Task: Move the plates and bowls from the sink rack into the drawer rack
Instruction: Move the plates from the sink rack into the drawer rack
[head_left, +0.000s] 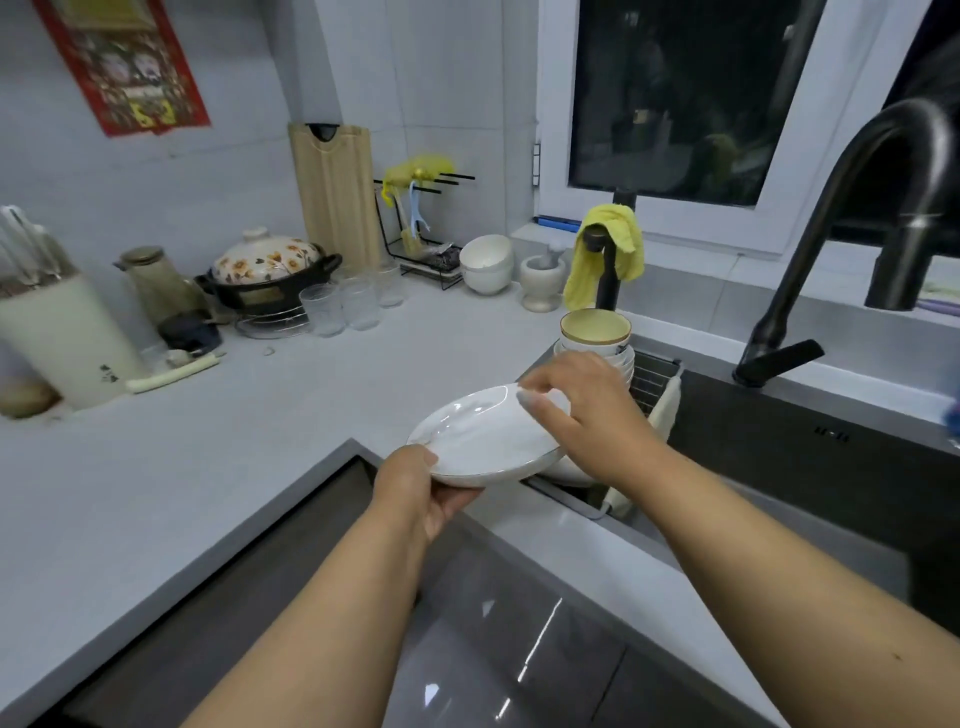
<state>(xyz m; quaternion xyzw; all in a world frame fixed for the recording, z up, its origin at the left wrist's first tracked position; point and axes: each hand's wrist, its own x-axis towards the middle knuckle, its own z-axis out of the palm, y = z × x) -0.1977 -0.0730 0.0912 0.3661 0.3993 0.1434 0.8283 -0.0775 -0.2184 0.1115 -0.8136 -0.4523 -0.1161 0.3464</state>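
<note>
Left hand (415, 488) grips the near rim of a shallow white ceramic plate with a thin dark edge line (483, 441), thumb on top, fingers curled under. Right hand (582, 410) pinches the far rim of the same plate, thumb and fingertips closed on the edge, remaining fingers loosely bent. Plate is off any surface, tilted slightly, held over the corner where the pale grey countertop (260, 415) meets the dark sink (805, 467). Another white dish edge shows just beneath it, mostly hidden by the plate and right wrist. Just behind the right hand: a stack of white bowls, top one with a yellowish inside and gold rim (595, 332), sitting at the end of the wire sink rack (654, 379). A pale cloth hangs over the rack's side. Below the arms, glossy grey cabinet fronts (493, 649); drawer rack not distinguishable. Right of the rack, tall matte black gooseneck faucet (857, 234); a smaller black tap with a yellow cloth draped on it (608, 249) behind the bowls. Further back on the counter: white mortar and pestle (543, 275), two nested white bowls (485, 265), clear glasses (348, 304), flower-patterned clay pot with black base (267, 273), wooden cutting board (335, 192) leaning on the wall, cream knife block (62, 338) far left.
</note>
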